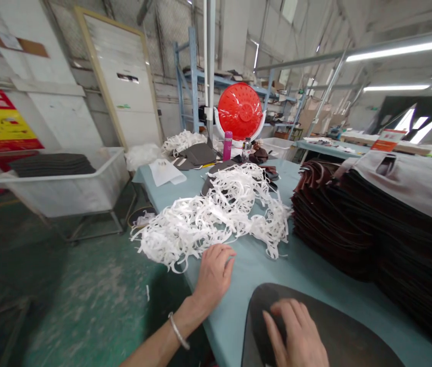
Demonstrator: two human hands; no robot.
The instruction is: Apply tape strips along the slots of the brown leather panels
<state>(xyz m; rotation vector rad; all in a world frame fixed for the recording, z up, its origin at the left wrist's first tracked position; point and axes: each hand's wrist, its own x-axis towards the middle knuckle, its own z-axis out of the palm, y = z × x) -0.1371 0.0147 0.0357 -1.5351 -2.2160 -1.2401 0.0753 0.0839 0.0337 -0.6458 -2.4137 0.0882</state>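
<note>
My left hand (214,272) lies on the pale blue table (277,270), fingers loosely curled, touching the near edge of a heap of white paper strips (216,216). A thin bracelet circles that wrist. My right hand (296,334) rests flat with fingers stretched out on a dark rounded sheet (353,336) lying at the table's near edge. Neither hand grips anything that I can see.
Tall stacks of dark cut sheets (372,219) fill the table's right side. A pink bottle (227,145) and a red fan (240,111) stand at the far end. A white bin (66,183) with dark sheets sits left, on the green floor.
</note>
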